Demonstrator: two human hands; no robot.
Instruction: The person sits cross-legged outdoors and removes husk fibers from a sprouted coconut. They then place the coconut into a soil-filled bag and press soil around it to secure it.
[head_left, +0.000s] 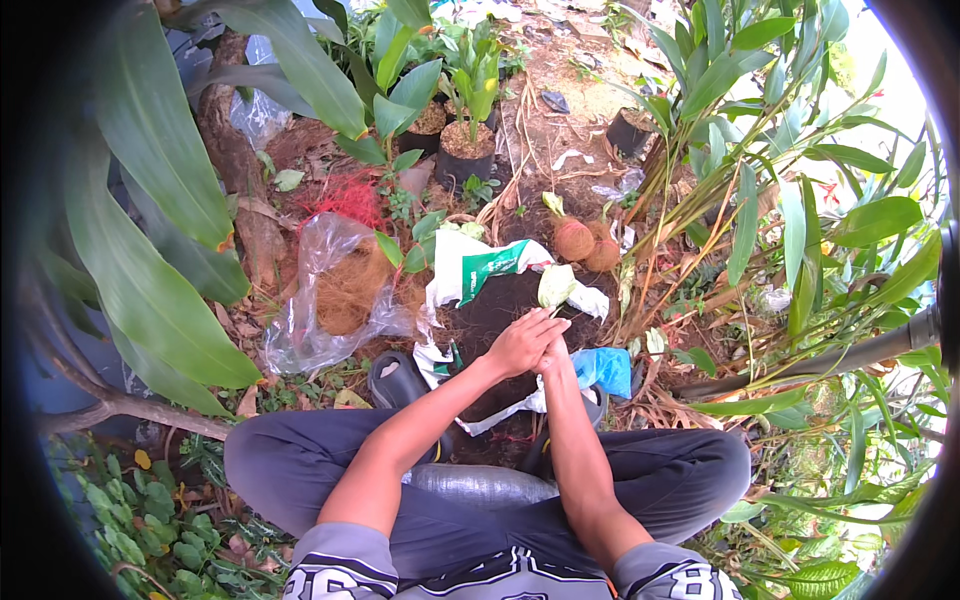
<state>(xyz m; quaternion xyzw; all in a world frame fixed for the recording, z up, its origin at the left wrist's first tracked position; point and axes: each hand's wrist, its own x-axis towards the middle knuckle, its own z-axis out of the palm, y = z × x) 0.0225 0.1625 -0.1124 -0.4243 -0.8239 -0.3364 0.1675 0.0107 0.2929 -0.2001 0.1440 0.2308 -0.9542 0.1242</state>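
Both hands are pressed together over the dark potting soil (484, 322), around the base of a small plant with a pale green leaf (556, 285). My left hand (523, 341) lies across the near side, its fingers over those of my right hand (553, 354). What sits between the palms is hidden; only the leaf and thin stems stick out past the fingertips. The soil lies on a cut-open white and green plastic sack (491, 268). Beyond it rest two fibre-wrapped balls, a reddish one (574, 240) with a leaf on top and a browner one (602, 256).
Left of the sack, a clear plastic bag (289, 341) holds brown coconut fibre (349, 289), with red string (349, 201) behind. Blue plastic (604, 370) lies at the right. Potted plants (465, 161) stand farther back. Large leaves (161, 142) and leafy stems (697, 180) crowd both sides.
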